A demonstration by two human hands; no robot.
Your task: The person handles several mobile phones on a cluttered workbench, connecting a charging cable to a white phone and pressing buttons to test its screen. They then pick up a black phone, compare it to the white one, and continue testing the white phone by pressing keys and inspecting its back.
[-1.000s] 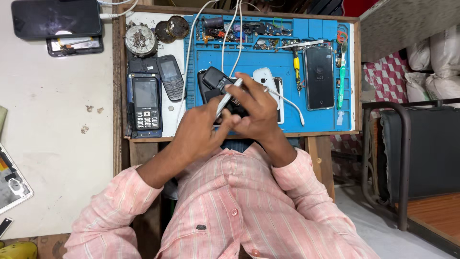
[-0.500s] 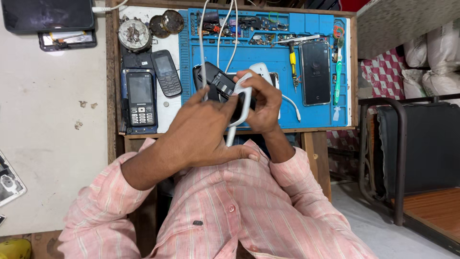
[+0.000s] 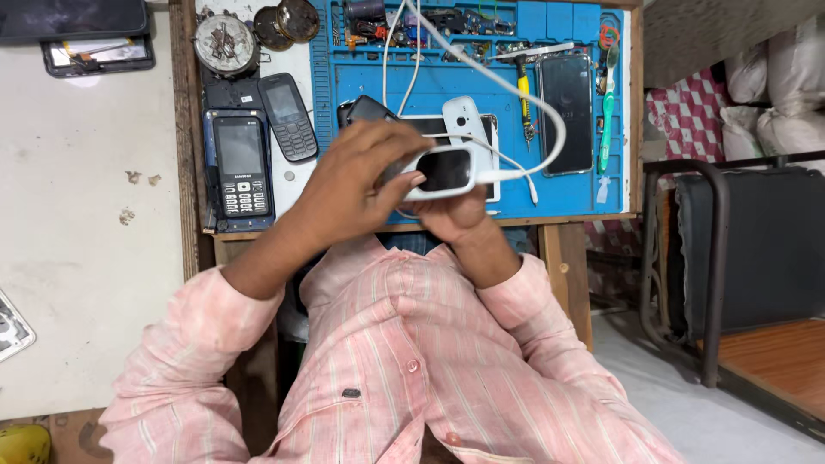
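At the far left, a black tablet-like slab (image 3: 73, 17) lies at the top edge of the pale floor-coloured surface. Next comes the narrow wooden desk (image 3: 191, 206), with two black keypad phones (image 3: 241, 163) lying side by side on it, the bigger one nearer the edge, and a round metal part (image 3: 225, 45) above them. A blue rubber work mat (image 3: 481, 86) covers the desk's middle.

Half a second ago the small white phone with a dark screen (image 3: 443, 172) stood edge-on between the hands; now it lies level, screen up, just above the mat's near edge, with a white cable (image 3: 550, 120) looping from its right end up to the desk's top. The work looks turned from handling to checking the screen.

The left hand (image 3: 352, 185) closes over the phone's left end, thumb on its face; the right hand (image 3: 460, 219) cups it from beneath. Each grip is firmly shut.

Further right lie a yellow-handled screwdriver (image 3: 522, 94), a black smartphone (image 3: 565, 112) and a green toothbrush (image 3: 607, 103); then a black metal-framed chair (image 3: 722, 249) and white sacks (image 3: 773, 94).
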